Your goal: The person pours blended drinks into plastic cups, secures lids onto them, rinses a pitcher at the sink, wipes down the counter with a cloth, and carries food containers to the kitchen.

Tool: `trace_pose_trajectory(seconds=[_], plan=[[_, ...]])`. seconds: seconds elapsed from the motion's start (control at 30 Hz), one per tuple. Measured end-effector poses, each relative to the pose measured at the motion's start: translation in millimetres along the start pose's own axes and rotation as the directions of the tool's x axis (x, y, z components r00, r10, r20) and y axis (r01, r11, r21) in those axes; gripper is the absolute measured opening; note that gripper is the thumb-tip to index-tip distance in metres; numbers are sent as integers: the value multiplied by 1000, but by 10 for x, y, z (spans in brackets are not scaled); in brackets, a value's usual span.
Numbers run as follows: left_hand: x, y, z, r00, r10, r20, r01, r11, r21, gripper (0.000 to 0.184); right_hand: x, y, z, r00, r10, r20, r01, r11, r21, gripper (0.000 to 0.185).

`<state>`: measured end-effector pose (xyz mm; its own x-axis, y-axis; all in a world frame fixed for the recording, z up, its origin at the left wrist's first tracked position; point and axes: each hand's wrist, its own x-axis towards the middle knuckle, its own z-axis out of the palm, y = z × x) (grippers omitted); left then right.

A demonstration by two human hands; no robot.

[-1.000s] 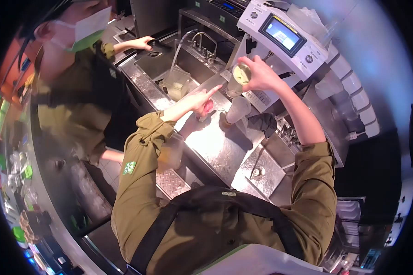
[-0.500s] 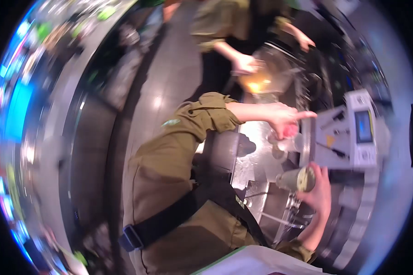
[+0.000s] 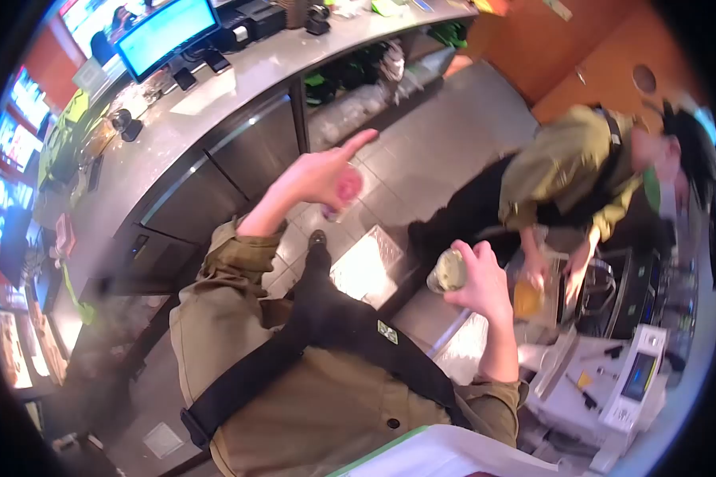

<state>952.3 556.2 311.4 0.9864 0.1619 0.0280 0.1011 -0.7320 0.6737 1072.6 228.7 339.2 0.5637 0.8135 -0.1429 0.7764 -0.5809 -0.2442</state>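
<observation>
My left hand is closed round a clear cup with pink contents, held out over the floor with the index finger stretched past it. On the other side, my right hand grips a clear cup with pale green contents between thumb and fingers. The two cups are apart, both in the air in front of my body. What lies under the fingers of each hand is hidden.
At the right a co-worker bends over the work counter, one hand near a container of orange liquid. A white machine with a small display stands near my right side. A long counter with a monitor curves along the left.
My body and view have turned left, from the work counter towards the floor and long counter. Both cups have come along, still held; the co-worker now appears at the right.
</observation>
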Motion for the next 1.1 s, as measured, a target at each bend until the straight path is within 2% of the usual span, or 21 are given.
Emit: trace_pose_trajectory(seconds=[0.1, 0.13, 0.2, 0.37, 0.43, 0.5, 0.63, 0.7, 0.77, 0.87, 0.93, 0.97, 1.03, 1.1], plan=[[-66, -760, -630, 954, -61, -294, 94, 991, 100, 119, 1123, -366, -63, 993, -107, -41, 105, 994, -41, 80], [-60, -978, -857, 927, -145, -346, 191, 976, 104, 119, 1504, -522, -95, 990, -138, -37, 136, 989, -62, 80], [16, -1511, -1256, 867, -164, -470, 230, 969, 86, 118, 2334, -756, -107, 967, -241, -77, 238, 970, -52, 81], [337, -2652, -2176, 757, -346, -555, 362, 928, -85, 115, 4285, -1681, -133, 924, -372, -93, 370, 928, -38, 82], [541, -3305, -2405, 690, -322, -648, 428, 904, 6, 122, 4990, -2052, -105, 920, -390, -45, 390, 921, -6, 85], [705, -3726, -2590, 671, -354, -651, 487, 873, 27, 124, 5680, -2333, 34, 918, -396, -37, 397, 917, 38, 87], [920, -4193, -2774, 610, -384, -693, 558, 829, 32, 127, 6864, -2912, 230, 895, -444, 31, 443, 896, 30, 91], [994, -4344, -2820, 563, -487, -667, 625, 779, -41, 129, 7493, -3067, 481, 836, -547, 40, 539, 833, 124, 91], [1042, -4425, -2829, 501, -486, -717, 646, 761, -64, 130, 7838, -3257, 570, 838, -540, 84, 544, 839, -28, 91], [1093, -4395, -2904, 482, -526, -701, 676, 732, -85, 127, 8172, -3457, 589, 838, -513, 187, 527, 850, -31, 92], [1121, -4405, -2911, 500, -514, -697, 641, 761, -102, 126, 8325, -3552, 561, 737, -603, 306, 655, 749, -100, 91], [1088, -4542, -2935, 498, -677, -542, 684, 691, -235, 121, 8425, -3591, 545, 679, -638, 363, 716, 685, -133, 91], [1173, -4495, -2988, 447, -723, -527, 734, 633, -246, 115, 8672, -3622, 621, 550, -739, 389, 819, 568, -78, 93], [1264, -4141, -2972, 403, -498, -768, 782, 623, 6, 114, 8829, -3636, 666, 409, -819, 403, 905, 421, -64, 96]])
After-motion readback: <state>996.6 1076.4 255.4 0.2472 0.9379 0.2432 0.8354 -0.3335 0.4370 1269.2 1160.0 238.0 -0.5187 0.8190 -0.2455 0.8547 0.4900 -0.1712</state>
